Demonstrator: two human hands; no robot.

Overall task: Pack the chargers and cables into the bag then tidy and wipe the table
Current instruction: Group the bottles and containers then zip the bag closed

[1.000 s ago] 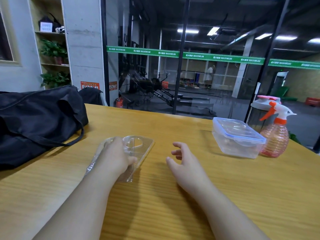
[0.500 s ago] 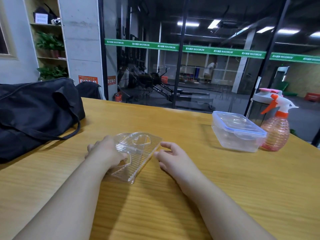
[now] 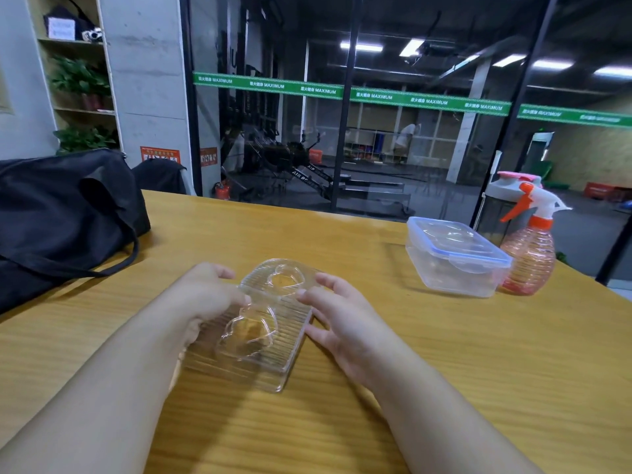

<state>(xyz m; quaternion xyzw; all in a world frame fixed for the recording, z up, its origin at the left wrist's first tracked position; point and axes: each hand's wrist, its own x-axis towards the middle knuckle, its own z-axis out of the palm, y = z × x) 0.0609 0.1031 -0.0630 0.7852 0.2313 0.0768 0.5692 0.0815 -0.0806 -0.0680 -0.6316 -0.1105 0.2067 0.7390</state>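
A clear ribbed plastic clamshell tray (image 3: 260,330) with two moulded hollows is tilted up off the wooden table (image 3: 444,371) between my hands. My left hand (image 3: 205,299) grips its left edge, thumb on top. My right hand (image 3: 338,309) holds the right edge with fingertips curled on the far corner. The black duffel bag (image 3: 61,217) lies at the left of the table, its strap trailing toward me. No chargers or cables are in sight.
A clear lidded food box (image 3: 455,258) with a blue seal stands at the right. Behind it are an orange spray bottle (image 3: 528,254) and a shaker bottle (image 3: 506,196) near the table's far right edge. A glass wall runs behind the table.
My right hand has moved left and taken hold of the tray's right edge. The tray has shifted right and nearer, tilting up, now held by both hands.
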